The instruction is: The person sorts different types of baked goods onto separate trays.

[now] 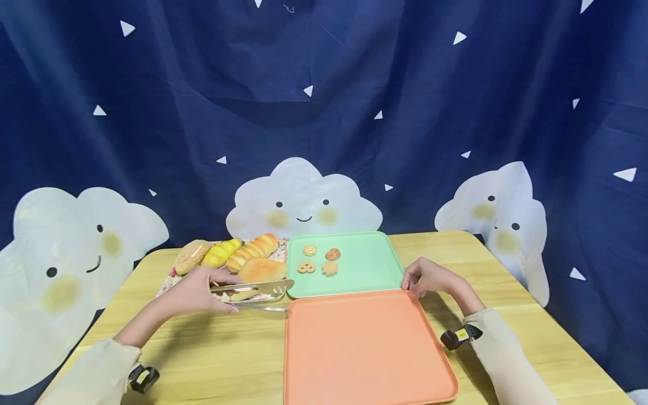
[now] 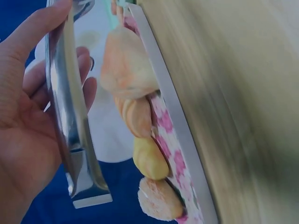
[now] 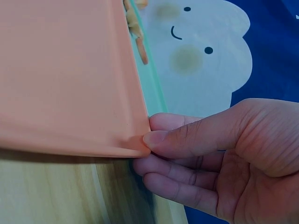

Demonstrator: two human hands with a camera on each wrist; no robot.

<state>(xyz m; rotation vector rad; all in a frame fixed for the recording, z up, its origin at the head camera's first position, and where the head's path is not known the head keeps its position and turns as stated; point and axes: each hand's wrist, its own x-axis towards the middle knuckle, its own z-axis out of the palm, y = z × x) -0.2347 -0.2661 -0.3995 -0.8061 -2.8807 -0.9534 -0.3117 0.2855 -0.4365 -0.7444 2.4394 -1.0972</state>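
My left hand point(image 1: 202, 289) holds metal tongs point(image 1: 255, 288) whose jaws point right, around a round bun point(image 1: 261, 269) on the floral tray point(image 1: 169, 281). In the left wrist view the tongs point(image 2: 70, 116) lie across my palm point(image 2: 23, 130), beside the breads point(image 2: 128, 74). My right hand point(image 1: 425, 277) pinches the far right corner of the orange tray point(image 1: 364, 349). The right wrist view shows the thumb point(image 3: 187, 135) on that corner of the orange tray point(image 3: 60, 70), with the fingers curled below.
A green tray point(image 1: 369, 264) with several small cookies point(image 1: 319, 260) sits behind the orange one. More breads point(image 1: 228, 253) fill the floral tray. The wooden table point(image 1: 212, 354) ends at a blue cloud-print curtain point(image 1: 324, 112).
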